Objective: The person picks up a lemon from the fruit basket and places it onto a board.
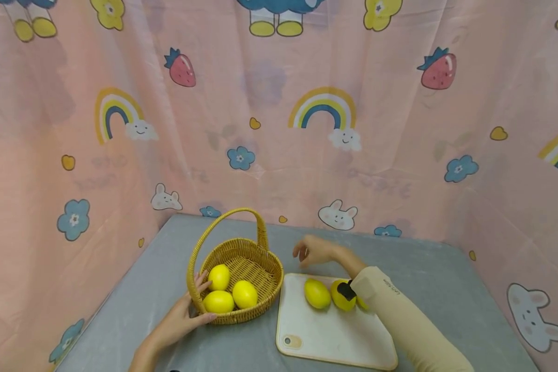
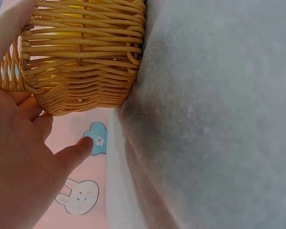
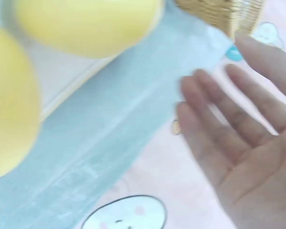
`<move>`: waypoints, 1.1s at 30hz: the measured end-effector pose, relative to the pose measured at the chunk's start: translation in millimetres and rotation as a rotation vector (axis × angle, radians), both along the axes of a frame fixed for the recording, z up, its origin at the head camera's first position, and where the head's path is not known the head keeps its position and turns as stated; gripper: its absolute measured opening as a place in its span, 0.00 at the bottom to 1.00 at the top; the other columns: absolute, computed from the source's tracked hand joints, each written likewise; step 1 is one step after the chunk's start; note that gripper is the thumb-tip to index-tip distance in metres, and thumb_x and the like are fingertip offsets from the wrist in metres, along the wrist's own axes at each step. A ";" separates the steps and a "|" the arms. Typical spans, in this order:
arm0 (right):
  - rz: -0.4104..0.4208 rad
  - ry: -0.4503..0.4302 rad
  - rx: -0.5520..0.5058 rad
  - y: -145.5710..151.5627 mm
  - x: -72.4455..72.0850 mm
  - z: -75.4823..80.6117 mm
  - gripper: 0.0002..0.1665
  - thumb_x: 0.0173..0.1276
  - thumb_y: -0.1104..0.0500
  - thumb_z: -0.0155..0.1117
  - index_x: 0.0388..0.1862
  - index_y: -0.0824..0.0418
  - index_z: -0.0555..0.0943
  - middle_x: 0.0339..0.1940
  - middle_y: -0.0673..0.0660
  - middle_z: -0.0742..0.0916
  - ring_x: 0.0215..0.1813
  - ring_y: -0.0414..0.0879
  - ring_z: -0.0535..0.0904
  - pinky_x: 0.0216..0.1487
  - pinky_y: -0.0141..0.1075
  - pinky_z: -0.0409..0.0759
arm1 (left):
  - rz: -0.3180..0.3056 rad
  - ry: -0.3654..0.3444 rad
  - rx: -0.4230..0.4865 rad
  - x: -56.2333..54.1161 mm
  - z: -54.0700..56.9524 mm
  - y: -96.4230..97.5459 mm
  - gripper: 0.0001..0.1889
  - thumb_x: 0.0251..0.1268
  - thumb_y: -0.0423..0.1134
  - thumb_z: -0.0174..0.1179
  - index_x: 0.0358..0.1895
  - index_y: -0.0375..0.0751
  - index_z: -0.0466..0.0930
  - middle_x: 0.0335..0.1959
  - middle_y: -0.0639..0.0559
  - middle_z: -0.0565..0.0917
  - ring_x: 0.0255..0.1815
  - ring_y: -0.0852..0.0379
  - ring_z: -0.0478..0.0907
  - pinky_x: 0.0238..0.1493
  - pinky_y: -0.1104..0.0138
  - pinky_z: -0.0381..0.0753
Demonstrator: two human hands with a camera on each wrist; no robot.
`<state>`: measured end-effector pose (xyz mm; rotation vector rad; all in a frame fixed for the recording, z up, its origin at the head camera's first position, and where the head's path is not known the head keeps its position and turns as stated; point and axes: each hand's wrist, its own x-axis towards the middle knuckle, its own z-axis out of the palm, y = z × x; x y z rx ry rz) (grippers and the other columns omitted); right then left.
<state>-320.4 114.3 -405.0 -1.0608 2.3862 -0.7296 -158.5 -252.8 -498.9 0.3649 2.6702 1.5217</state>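
Bracing the basket [image 1: 260, 271], likely against sliding, we curl our left grip [image 1: 182, 312] around its side, our right grip [image 1: 317, 250] relaxed, empty, with lemons [image 1: 317, 294] near its wrist.

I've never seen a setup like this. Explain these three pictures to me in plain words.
There is no machine here: these are a person's two bare hands. The wide picture comes from a camera worn on the head, looking forward and down. The other two come from cameras worn on the left and right wrists, so each shows one hand close up.

On the grey table stand a basket with three lemons inside and, to its right, a white board. At least two more lemons lie on the board; another is partly hidden by the sleeve.

The left hand holds the basket's side. The right hand holds nothing and hovers near the board's far edge. Behind everything hangs a pink patterned cloth.
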 end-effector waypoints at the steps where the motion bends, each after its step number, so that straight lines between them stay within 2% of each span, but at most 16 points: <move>1: 0.021 0.011 -0.056 -3.6 -0.9 3.5 0.16 0.62 0.68 0.70 0.49 0.71 0.83 0.40 0.64 0.87 0.40 0.46 0.83 0.42 0.35 0.84 | 0.002 0.004 -0.001 0.2 0.6 -1.3 0.42 0.63 0.46 0.69 0.76 0.36 0.60 0.82 0.42 0.43 0.80 0.34 0.33 0.70 0.31 0.40; 5: 0.043 -0.046 -0.213 -26.2 1.8 14.6 0.16 0.64 0.67 0.69 0.51 0.69 0.83 0.43 0.66 0.87 0.43 0.47 0.83 0.46 0.35 0.83 | 0.010 0.011 -0.005 0.7 2.9 -5.9 0.43 0.63 0.46 0.69 0.76 0.36 0.59 0.82 0.42 0.43 0.80 0.34 0.33 0.69 0.31 0.41; 10: 0.111 -0.070 -0.292 -64.9 9.5 13.6 0.19 0.64 0.67 0.70 0.54 0.70 0.82 0.47 0.62 0.87 0.49 0.54 0.83 0.53 0.39 0.82 | 0.012 0.014 0.001 -0.2 4.6 -10.1 0.42 0.63 0.46 0.69 0.77 0.36 0.59 0.82 0.44 0.44 0.80 0.35 0.34 0.70 0.32 0.41; 15: 0.173 -0.075 -0.286 -105.6 16.0 5.9 0.22 0.64 0.67 0.70 0.58 0.67 0.81 0.54 0.60 0.85 0.57 0.54 0.80 0.60 0.48 0.78 | 0.008 0.012 0.016 -1.2 4.2 -11.9 0.42 0.64 0.45 0.69 0.77 0.37 0.59 0.82 0.44 0.43 0.80 0.36 0.34 0.71 0.32 0.40; 19: 0.199 -0.067 -0.282 -133.6 18.4 6.1 0.24 0.65 0.68 0.69 0.61 0.68 0.79 0.59 0.64 0.83 0.63 0.58 0.77 0.65 0.52 0.74 | 0.007 0.012 0.012 -1.1 4.2 -10.1 0.41 0.64 0.45 0.69 0.77 0.37 0.60 0.82 0.44 0.43 0.80 0.37 0.35 0.71 0.32 0.41; 23: 0.189 -0.047 -0.301 -154.8 14.5 4.5 0.24 0.65 0.69 0.69 0.60 0.72 0.79 0.58 0.67 0.83 0.62 0.62 0.77 0.65 0.52 0.74 | -0.002 -0.015 0.014 -2.6 2.8 -6.2 0.42 0.64 0.45 0.69 0.77 0.38 0.59 0.82 0.46 0.43 0.80 0.39 0.35 0.72 0.33 0.41; 27: 0.144 -0.022 -0.309 -168.6 12.9 -6.6 0.24 0.65 0.67 0.70 0.60 0.72 0.79 0.57 0.66 0.84 0.60 0.59 0.78 0.62 0.48 0.77 | 0.000 -0.022 0.017 -2.7 0.6 -4.1 0.42 0.63 0.45 0.69 0.77 0.38 0.59 0.82 0.48 0.44 0.81 0.41 0.35 0.72 0.35 0.40; 33: 0.106 0.041 -0.232 -180.7 16.4 -22.7 0.24 0.63 0.65 0.73 0.58 0.66 0.81 0.54 0.60 0.85 0.56 0.53 0.80 0.57 0.35 0.78 | 0.003 -0.053 0.036 -0.3 0.9 -4.6 0.42 0.64 0.45 0.69 0.78 0.40 0.58 0.82 0.51 0.43 0.81 0.42 0.34 0.73 0.35 0.40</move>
